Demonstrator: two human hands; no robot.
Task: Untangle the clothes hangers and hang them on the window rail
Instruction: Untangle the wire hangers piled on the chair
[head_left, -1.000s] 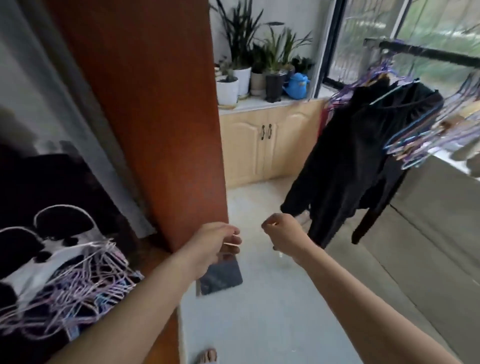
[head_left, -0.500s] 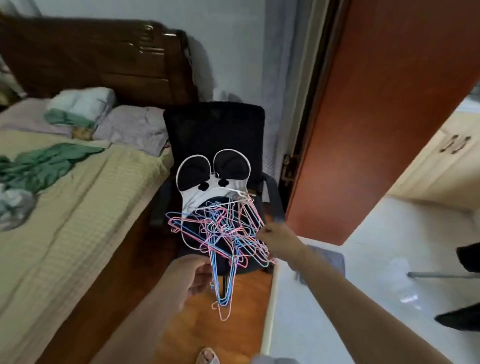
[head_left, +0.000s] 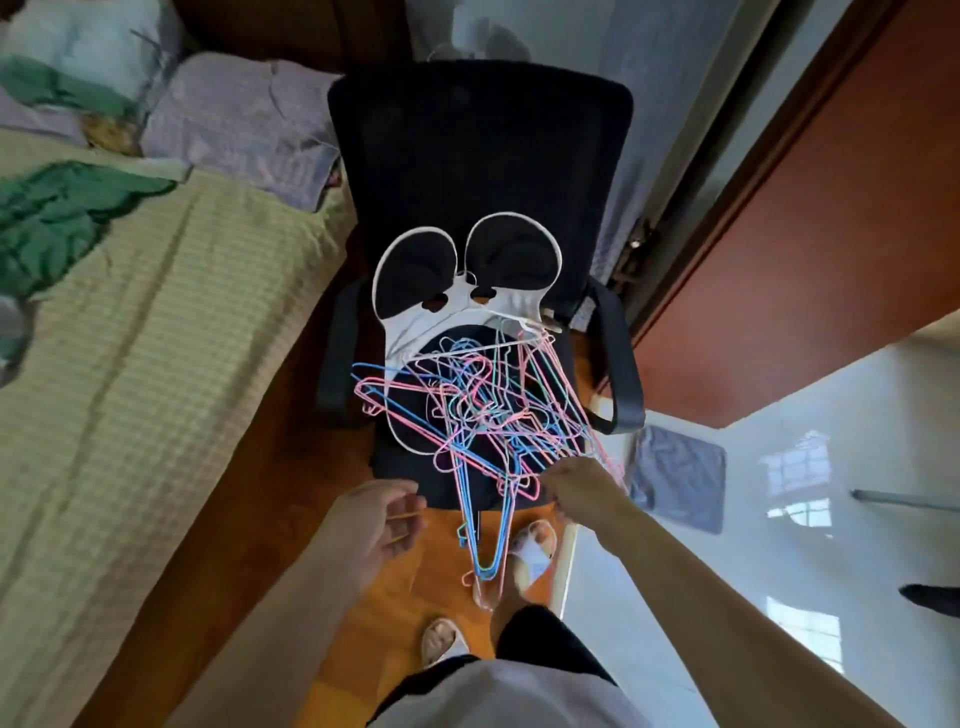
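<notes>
Chair (head_left: 613, 156) seat carries one hanger tangle (head_left: 483, 415), too knotted to count. My right hand (head_left: 582, 491) grips its edge; left hand (head_left: 371, 525) loose, released.

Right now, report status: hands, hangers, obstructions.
Right hand grips tangled pink-and-blue wire hangers on black office chair. Left hand open beside them. Hangers still knotted.
</notes>
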